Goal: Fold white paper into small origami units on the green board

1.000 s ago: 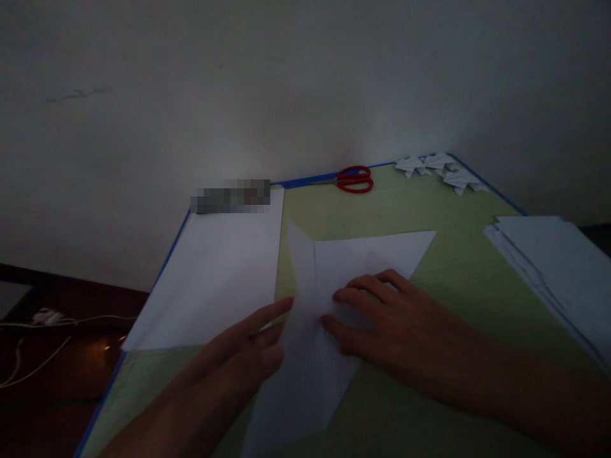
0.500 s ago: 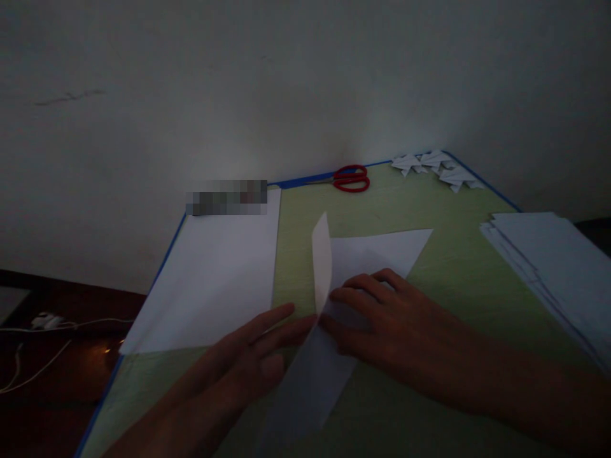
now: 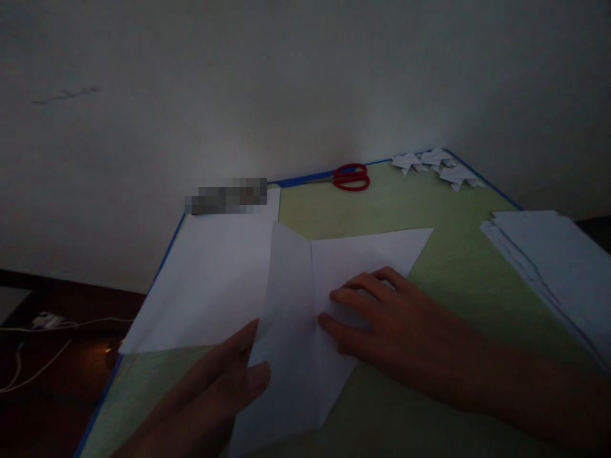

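Shows folded white paper near ctr of green tabletop, just beside white sheet. Has flap opened out to L, seen broad, vs. upright & nearly edge-on a moment ago. Can't read pixelated strip at sheet's far end. Has L hand at flap's outer edge, w/ thumb in front, fingers behind; can't tell if pinched tight. Has R hand palm down, fingers apart, on paper's R half.
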Motion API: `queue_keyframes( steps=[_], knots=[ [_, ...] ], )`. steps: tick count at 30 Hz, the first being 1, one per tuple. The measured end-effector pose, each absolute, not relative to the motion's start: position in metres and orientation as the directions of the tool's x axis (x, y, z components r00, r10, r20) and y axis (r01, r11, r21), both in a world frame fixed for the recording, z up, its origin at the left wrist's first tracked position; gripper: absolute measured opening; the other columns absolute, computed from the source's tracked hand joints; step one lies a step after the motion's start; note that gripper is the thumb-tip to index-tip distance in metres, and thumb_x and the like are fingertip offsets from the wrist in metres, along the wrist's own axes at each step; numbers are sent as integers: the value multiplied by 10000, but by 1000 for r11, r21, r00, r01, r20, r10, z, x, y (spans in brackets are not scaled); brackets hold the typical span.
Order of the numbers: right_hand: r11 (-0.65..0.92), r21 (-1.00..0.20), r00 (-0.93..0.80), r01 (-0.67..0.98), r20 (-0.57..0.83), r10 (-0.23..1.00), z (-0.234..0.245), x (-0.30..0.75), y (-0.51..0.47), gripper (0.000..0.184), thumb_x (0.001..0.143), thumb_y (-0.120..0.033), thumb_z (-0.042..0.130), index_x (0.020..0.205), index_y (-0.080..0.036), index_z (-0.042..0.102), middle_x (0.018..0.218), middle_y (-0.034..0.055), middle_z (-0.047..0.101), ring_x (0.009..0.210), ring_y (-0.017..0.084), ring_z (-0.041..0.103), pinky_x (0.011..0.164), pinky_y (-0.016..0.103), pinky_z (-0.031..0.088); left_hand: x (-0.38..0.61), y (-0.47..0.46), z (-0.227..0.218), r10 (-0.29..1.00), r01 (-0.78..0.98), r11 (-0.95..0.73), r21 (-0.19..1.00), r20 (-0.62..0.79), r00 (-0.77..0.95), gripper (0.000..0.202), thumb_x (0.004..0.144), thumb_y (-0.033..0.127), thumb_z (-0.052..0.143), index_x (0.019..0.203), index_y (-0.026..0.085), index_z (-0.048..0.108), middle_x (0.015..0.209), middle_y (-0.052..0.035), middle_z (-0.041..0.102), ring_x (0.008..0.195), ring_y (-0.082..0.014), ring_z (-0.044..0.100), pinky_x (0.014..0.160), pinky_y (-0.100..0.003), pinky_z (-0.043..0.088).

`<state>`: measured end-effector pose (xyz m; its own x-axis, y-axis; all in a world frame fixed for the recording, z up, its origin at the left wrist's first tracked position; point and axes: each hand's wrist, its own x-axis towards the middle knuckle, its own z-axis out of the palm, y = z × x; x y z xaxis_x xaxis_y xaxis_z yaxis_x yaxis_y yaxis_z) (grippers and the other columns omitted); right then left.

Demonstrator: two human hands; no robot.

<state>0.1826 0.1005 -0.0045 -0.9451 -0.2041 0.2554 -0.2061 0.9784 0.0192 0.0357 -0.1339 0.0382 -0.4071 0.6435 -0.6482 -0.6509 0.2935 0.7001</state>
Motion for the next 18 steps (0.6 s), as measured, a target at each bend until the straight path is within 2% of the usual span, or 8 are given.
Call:
queue_keyframes(
  steps=[4,9,14,18],
  knots=[
    [978,5,-946,-208,252,-203,-3,181,100,313,1008,-312,585,1315,-255,602,1246,108,665,1068,277,602,863,451,487,39,-126,44,631,-671,313,672,-675,-382,503,892,278,683,1391,267,626,1348,-105,683,1367,-367,535,1137,-551,439],
    [977,-4,-944,-214,257,-206,-1,180,100,320,1002,-310,594,1314,-240,604,1226,106,675,1085,283,599,873,450,487,38,-118,52,602,-638,348,687,-686,-410,614,833,335,738,1423,237,597,1290,-141,712,1341,-392,554,1130,-571,430],
    [977,2,-941,-211,269,-204,-2,180,101,332,1006,-298,582,1334,-247,593,1250,116,662,1092,291,603,864,457,491,36,-113,48,650,-616,337,712,-650,-394,646,832,377,734,1442,230,578,1287,-154,711,1317,-395,574,1108,-557,449],
    [977,2,-940,-211,272,-204,-4,181,100,348,1010,-289,568,1356,-251,579,1261,122,654,1096,292,601,865,458,490,30,-101,47,684,-592,328,736,-617,-388,634,848,348,724,1448,218,568,1335,-160,683,1330,-387,563,1110,-546,446]
  ],
)
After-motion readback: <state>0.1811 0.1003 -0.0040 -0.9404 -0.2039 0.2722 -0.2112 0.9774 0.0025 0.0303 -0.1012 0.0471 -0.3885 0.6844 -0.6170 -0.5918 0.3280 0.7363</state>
